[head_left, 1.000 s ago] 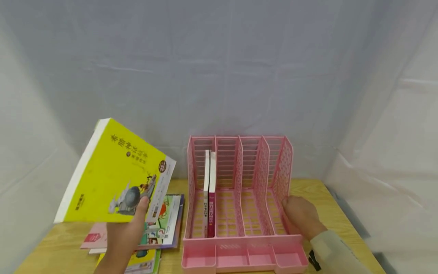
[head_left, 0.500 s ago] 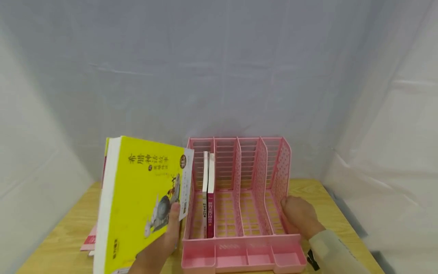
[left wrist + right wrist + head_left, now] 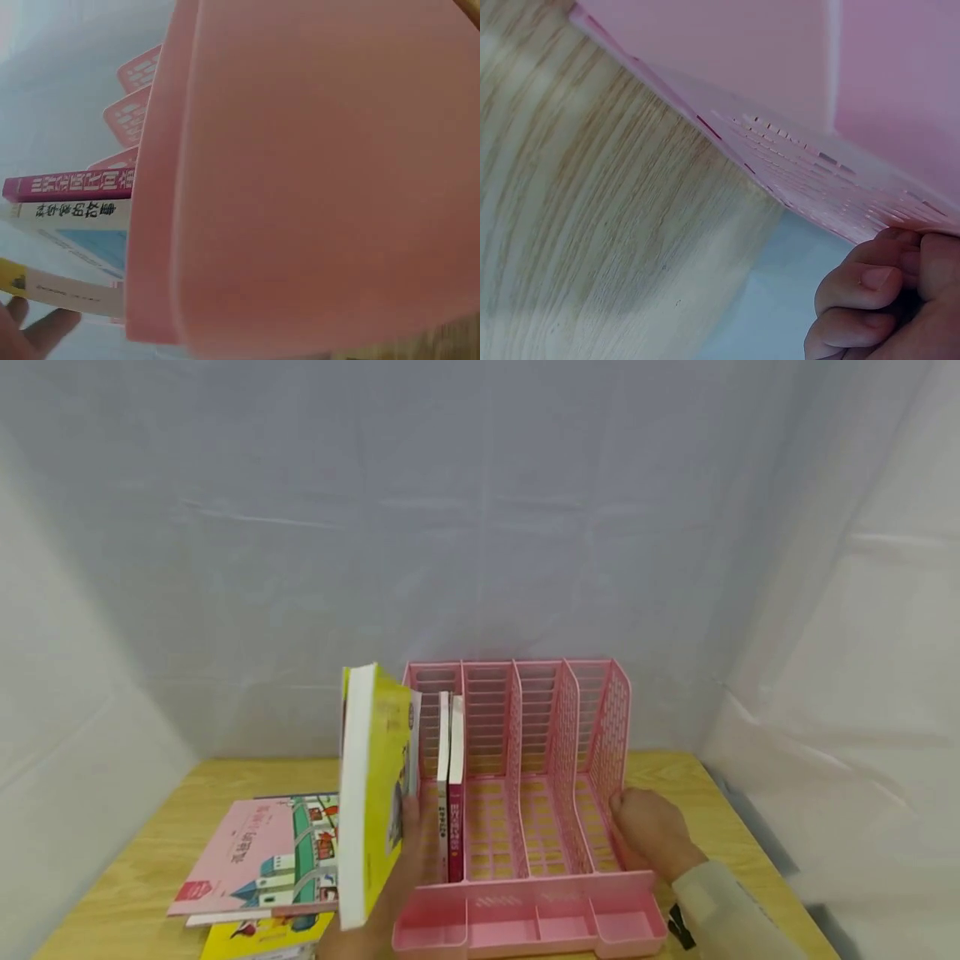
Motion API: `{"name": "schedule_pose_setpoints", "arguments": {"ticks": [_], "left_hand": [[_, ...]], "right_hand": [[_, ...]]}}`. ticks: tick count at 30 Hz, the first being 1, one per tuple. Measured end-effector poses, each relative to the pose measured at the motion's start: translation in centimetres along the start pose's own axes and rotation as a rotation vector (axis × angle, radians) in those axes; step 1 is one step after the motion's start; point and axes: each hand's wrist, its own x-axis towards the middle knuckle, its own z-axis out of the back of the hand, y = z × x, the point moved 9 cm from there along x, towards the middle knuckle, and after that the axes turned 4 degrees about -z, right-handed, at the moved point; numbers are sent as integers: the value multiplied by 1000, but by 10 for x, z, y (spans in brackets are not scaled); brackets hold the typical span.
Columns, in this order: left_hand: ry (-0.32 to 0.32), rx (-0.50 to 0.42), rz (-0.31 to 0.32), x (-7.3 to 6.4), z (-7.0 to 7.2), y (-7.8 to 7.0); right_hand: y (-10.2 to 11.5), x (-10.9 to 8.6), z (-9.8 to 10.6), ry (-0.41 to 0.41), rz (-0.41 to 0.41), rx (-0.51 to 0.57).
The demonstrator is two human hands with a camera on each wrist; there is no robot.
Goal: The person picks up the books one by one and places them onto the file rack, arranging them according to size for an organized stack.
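Observation:
My left hand [image 3: 390, 893] grips a thick yellow book [image 3: 381, 777], held upright with its white page edges [image 3: 356, 810] toward me. The book stands at the left side of a pink desk file rack [image 3: 558, 887], partly covering its leftmost compartment. In that compartment a thin white book [image 3: 442, 827] and a magenta-spined book [image 3: 456, 835] stand upright side by side. The left wrist view shows fingers [image 3: 51, 330] under the yellow book's spine [image 3: 67, 291]. With curled fingers, my right hand [image 3: 651, 828] holds the rack's right side wall [image 3: 611, 735].
Left on the wooden table [image 3: 142, 868] lies a stack with a pink picture book [image 3: 240, 843] above a yellow one [image 3: 262, 935]. Small trays [image 3: 506, 931] run along the rack's front. White sheeting [image 3: 480, 527] surrounds the table.
The yellow book has moved right to the rack and turned from cover-facing to nearly edge-on. Part of the stack on the left is uncovered. My right hand keeps its hold on the rack.

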Motion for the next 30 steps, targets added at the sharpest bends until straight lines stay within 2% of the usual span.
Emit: {"name": "schedule_pose_setpoints", "arguments": {"ticks": [1,2,6,7,9,12,18,20,23,25,30], "left_hand": [[36,18,-1,1,-2,-2],[38,21,-23,4,-1,-5],[70,196,-287,6,2,-15],[111,216,-305,6,0,-14],[161,287,-272,5,-3,-6],[235,350,-129,6,-5,10],[332,455,43,11,-4,36],[383,512,27,11,-10,38],[453,568,-39,10,-20,37],[473,597,-84,9,-23,36],[491,636,-113,8,-24,36]], "right_hand": [[-1,1,0,7,-13,13],[-2,1,0,13,-23,26],[-4,1,-2,26,-43,64],[-4,0,-3,27,-46,67],[-3,0,-4,29,-48,69],[1,-1,-5,20,-26,47],[10,-2,0,-61,106,-44],[10,-2,2,-83,136,-63],[9,0,4,-78,138,-57],[7,1,3,-60,120,-38],[5,3,0,2,68,-8]]}}
